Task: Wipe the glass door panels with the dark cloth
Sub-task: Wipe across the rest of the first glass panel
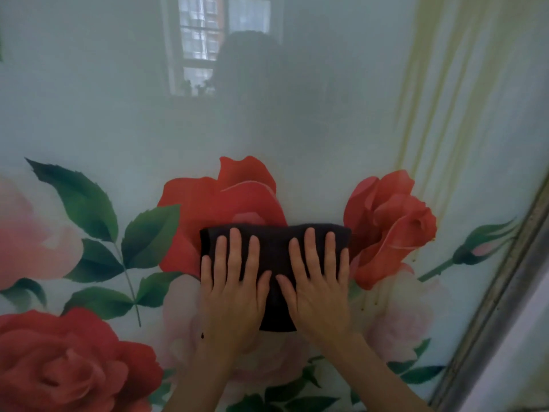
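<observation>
A glass door panel (124,120) printed with red roses and green leaves fills the view. A folded dark cloth (276,248) lies flat against the glass near the middle, between two red roses. My left hand (233,281) presses on the cloth's left half with straight, spread fingers. My right hand (319,281) presses on its right half the same way. Both thumbs point inward and almost meet over the cloth's centre.
A metal door frame (493,295) runs diagonally along the panel's right edge. Yellowish streaks (427,93) run down the glass at the upper right. The upper glass reflects a window (197,43) and a person's dark outline.
</observation>
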